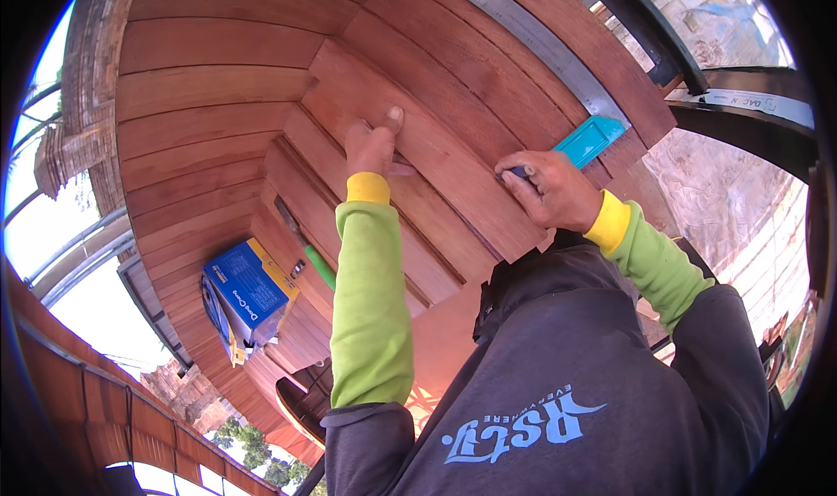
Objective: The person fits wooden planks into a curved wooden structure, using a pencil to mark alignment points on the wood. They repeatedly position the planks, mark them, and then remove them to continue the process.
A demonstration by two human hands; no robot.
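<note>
My left hand (375,143), in a green sleeve with yellow cuff, grips the left edge of a loose reddish wooden board (436,169), thumb on top. My right hand (558,186) is closed round a small dark blue object (523,172), too hidden to name, at that board's right edge. Just beyond this hand lies a metal square (540,43) with a teal handle (588,139), on the planks. A green-handled tool (318,265) with a metal end lies left of my left forearm.
A blue and yellow box (248,287) sits on the planks at lower left. Curved rows of wooden planking (209,86) surround the work. A black metal frame member (663,34) runs along the upper right, with pale sheeting beyond. Another slatted wooden structure (105,409) shows at lower left.
</note>
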